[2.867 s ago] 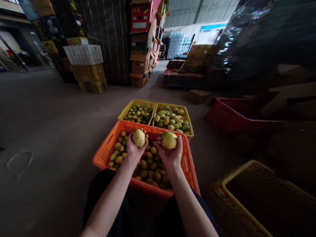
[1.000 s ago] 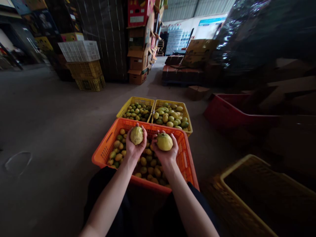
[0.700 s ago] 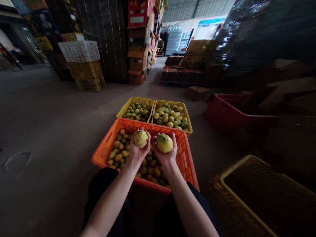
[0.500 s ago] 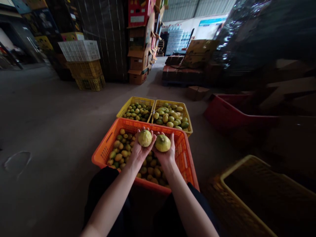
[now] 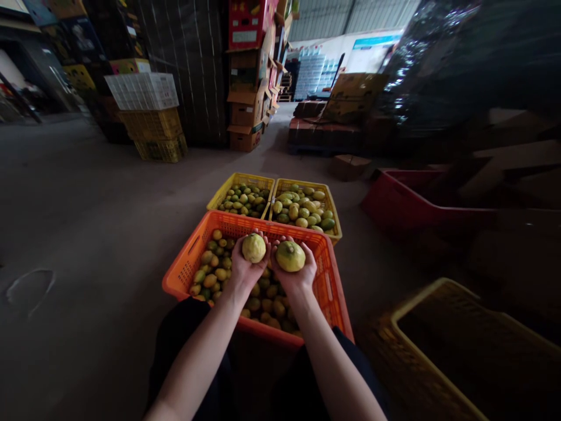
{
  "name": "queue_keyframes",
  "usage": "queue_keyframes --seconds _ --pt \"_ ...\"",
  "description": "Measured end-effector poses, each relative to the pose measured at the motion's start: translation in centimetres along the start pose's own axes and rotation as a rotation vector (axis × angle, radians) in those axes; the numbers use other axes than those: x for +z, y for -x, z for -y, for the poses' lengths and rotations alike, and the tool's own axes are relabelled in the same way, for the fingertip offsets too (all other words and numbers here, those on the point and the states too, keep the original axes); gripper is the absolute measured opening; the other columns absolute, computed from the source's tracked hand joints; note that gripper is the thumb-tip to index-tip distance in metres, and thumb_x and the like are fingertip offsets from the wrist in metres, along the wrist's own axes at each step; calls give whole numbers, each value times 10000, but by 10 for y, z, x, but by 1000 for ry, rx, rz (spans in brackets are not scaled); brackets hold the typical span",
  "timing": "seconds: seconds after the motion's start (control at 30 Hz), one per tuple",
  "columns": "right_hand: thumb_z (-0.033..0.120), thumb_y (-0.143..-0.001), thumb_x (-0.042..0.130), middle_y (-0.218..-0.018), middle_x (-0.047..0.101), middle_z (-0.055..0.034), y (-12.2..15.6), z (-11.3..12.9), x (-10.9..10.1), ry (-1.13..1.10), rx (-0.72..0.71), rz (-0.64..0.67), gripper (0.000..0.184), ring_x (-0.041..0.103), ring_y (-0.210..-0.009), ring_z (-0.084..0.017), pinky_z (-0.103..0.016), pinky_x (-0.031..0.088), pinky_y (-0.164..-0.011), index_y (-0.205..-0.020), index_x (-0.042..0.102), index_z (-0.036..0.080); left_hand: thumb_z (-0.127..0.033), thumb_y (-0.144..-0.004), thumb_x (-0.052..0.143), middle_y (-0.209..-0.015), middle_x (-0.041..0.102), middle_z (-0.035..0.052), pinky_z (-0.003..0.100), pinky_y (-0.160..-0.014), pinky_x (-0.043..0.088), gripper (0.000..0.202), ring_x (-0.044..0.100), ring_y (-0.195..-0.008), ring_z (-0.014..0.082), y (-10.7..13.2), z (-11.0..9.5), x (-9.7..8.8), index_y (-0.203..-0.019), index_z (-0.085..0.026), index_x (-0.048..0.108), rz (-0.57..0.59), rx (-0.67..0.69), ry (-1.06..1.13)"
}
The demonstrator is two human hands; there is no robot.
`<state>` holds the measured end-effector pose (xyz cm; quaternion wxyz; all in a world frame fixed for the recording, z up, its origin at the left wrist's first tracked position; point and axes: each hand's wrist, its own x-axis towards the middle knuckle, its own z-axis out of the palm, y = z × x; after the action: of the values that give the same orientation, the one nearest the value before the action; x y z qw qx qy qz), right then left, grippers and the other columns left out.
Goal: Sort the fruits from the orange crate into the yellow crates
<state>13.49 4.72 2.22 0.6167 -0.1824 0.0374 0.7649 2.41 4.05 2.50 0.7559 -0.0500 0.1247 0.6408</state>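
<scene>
My left hand (image 5: 243,272) cups a pale yellow lemon (image 5: 253,248) in its upturned palm, fingers curled up behind it. In my right hand (image 5: 302,277) lies a second, greener lemon (image 5: 290,256) with a knob at its end facing up. The hands are side by side, a small gap between the fruits. Both are above an orange crate (image 5: 184,261), whose many smaller yellow and green fruits (image 5: 210,280) are partly hidden by my hands and forearms.
Two yellow crates (image 5: 272,199) of similar fruit stand just beyond the orange one. A larger yellow crate (image 5: 407,310) is at my right, with a red bin (image 5: 394,202) behind it. Stacked crates (image 5: 151,123) and cardboard boxes (image 5: 244,111) rise farther back.
My left hand has moved slightly left and turned its lemon, and my right hand has shifted a little right. The gap between the hands is wider. Both lemons remain held.
</scene>
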Motion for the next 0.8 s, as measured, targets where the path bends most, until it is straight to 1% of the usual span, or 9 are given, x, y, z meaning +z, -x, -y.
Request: queue_keyframes --seconds 0.1,0.23,0.4,0.5,0.67,0.8 --pt "262 -714 527 -751 701 -35 0 1 0 -10 -13 3 182 656 -737 -177 -320 561 -669 -834 626 168 -221 -839 449 -771 673 31 262 -678 543 244 648 -746 148 2 -2 2 -948 -180 663 -5 -2 -13" --pt "247 -702 539 -749 702 -31 2 -2 3 2 -11 14 177 659 -718 -174 -312 560 -667 -827 627 158 -201 -803 484 -714 671 29 251 -592 533 177 650 -677 151 8 -4 3 -821 -156 654 -51 6 -49" --pt "261 -664 568 -743 698 -22 7 -9 5 49 13 71 165 656 -697 -177 -320 556 -662 -786 628 167 -170 -777 487 -659 655 23 235 -578 515 152 635 -617 133 12 -5 4 -720 -144 626 -107 39 -50" --pt "264 -650 567 -737 698 -25 9 -12 6 49 15 88 165 654 -691 -180 -328 551 -665 -766 632 166 -161 -777 489 -649 649 10 230 -607 507 142 625 -608 117 14 -6 5 -713 -149 615 -136 24 -22" --pt "221 -608 529 -720 693 -25 10 -16 6 37 -6 88 152 648 -715 -179 -326 546 -681 -717 629 182 -149 -772 497 -645 636 7 236 -652 505 130 614 -619 118 18 -10 5 -722 -152 617 -121 13 -25" --pt "212 -613 504 -724 690 -26 11 -19 5 56 4 66 188 644 -733 -186 -340 551 -684 -747 634 190 -175 -796 469 -669 646 17 244 -650 509 181 629 -658 138 21 -14 0 -810 -157 648 -138 21 18"
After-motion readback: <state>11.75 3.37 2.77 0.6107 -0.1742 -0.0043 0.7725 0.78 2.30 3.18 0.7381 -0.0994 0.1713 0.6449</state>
